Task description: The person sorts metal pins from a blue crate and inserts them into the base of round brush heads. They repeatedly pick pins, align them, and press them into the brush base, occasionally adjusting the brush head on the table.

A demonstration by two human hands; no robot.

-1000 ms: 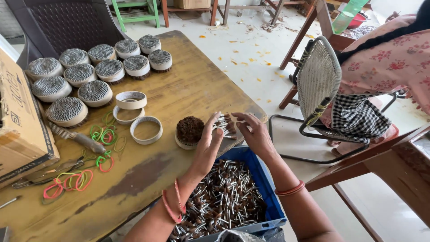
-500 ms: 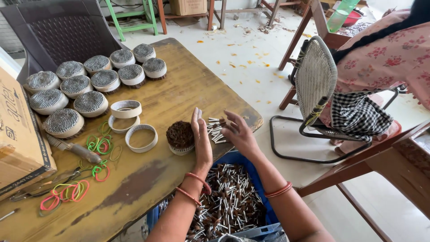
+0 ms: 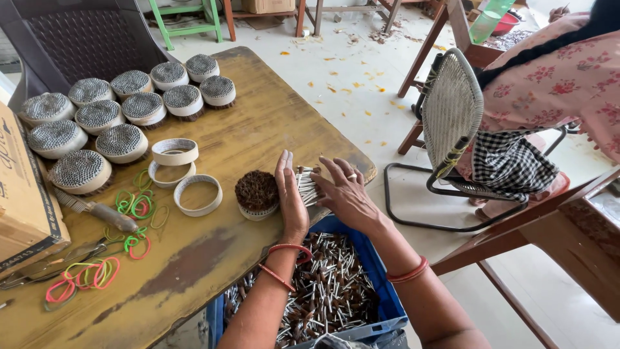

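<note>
My left hand (image 3: 290,195) stands edge-on on the wooden table (image 3: 278,110), fingers straight and together, pressed against a small heap of thin silver-tipped sticks (image 3: 305,186). My right hand (image 3: 345,192) rests on the other side of the heap with fingers spread, touching the sticks. Just left of my left hand sits a white ring packed with brown-tipped sticks (image 3: 256,192). A blue crate (image 3: 389,308) full of loose sticks lies under my forearms at the table's edge.
Three hollow white rings (image 3: 197,194) lie left of the packed one. Several filled round bundles (image 3: 123,110) stand at the back left. Coloured rubber bands (image 3: 134,205), a tool (image 3: 97,208) and a cardboard box (image 3: 22,200) are at left. A seated person (image 3: 549,84) is at right.
Both hands have closed in on the heap of sticks, squaring it between them. The left hand has turned upright on its edge beside the packed ring.
</note>
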